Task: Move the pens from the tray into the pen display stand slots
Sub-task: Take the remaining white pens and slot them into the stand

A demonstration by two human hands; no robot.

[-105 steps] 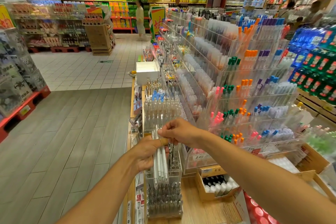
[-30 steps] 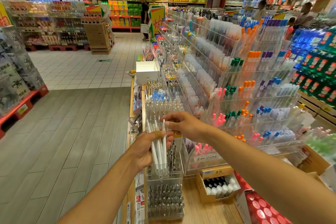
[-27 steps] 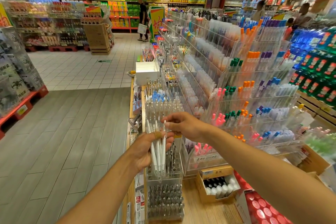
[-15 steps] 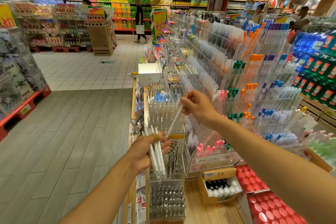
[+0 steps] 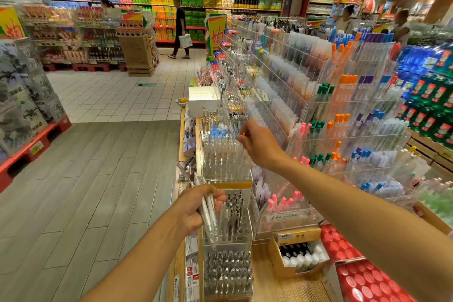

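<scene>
Two hands: both up at the stand (image 5: 228,216)
Left hand (image 5: 196,208): fingers curled round a bundle of white pens (image 5: 208,213), tips pointing down, just in front of the middle tier
Right hand (image 5: 259,144): fingertips pinched together over the upper slots; can't tell if a pen is held

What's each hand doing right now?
Left hand: grips a bundle of white pens.
Right hand: fingers curled over the stand; contents cannot be told.

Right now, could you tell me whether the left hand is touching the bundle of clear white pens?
Touching: the head view shows the left hand gripping the bundle of clear white pens, thumb across them.
</scene>
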